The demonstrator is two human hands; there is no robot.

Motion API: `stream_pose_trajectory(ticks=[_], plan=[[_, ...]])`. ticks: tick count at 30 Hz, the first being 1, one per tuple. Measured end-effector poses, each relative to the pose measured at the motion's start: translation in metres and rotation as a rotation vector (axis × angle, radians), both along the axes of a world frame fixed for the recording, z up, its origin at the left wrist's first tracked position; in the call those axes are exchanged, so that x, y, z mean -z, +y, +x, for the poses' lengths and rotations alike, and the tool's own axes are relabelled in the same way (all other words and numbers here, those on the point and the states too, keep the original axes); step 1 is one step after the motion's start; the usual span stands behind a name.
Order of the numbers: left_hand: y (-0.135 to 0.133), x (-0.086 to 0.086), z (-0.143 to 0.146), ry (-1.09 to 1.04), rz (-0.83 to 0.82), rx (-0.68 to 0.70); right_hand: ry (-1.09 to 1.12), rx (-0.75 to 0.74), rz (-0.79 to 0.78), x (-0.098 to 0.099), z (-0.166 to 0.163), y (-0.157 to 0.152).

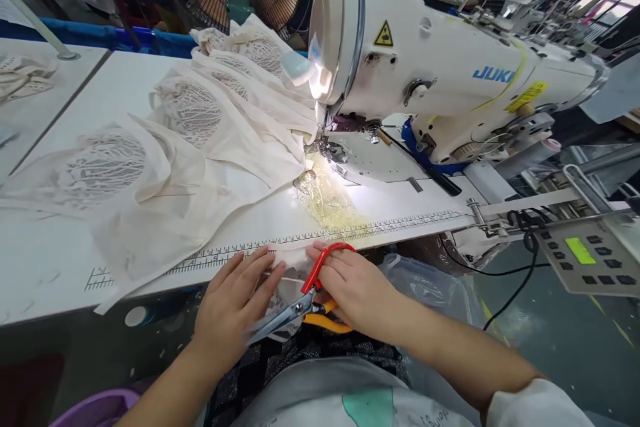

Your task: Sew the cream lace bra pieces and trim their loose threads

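Rests half-open left hand (227, 303), with fingers slightly spread, on pale fabric (294, 258) at the white table's (45, 273) front edge, hard to say whether pinching it; holds scissors (299, 307) by red and orange handles in curled right hand (355, 288).

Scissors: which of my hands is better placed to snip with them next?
Probably your right hand: it holds the scissors, with the red handle looped over it. Your left hand, touching the pale fabric, seems better placed to steady it.
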State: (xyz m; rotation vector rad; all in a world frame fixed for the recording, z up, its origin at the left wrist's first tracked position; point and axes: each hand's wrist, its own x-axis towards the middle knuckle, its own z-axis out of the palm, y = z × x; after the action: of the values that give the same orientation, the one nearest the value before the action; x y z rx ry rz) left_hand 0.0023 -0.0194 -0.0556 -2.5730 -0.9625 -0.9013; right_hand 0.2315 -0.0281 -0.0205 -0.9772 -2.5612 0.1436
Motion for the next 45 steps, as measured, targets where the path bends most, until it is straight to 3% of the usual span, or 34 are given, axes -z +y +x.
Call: stream_pose_trajectory(ticks=[13, 28, 45], plan=[[0.003, -0.008, 0.003, 0.056, 0.007, -0.107, 0.037, 0.072, -0.045, 0.001, -0.006, 0.001], [0.004, -0.005, 0.003, 0.038, 0.019, -0.134, 0.038, 0.027, -0.093, -0.004, 0.000, 0.000], [0.007, 0.001, -0.004, 0.043, -0.136, -0.115, 0.025, 0.064, -0.022, -0.001, 0.002, 0.006]])
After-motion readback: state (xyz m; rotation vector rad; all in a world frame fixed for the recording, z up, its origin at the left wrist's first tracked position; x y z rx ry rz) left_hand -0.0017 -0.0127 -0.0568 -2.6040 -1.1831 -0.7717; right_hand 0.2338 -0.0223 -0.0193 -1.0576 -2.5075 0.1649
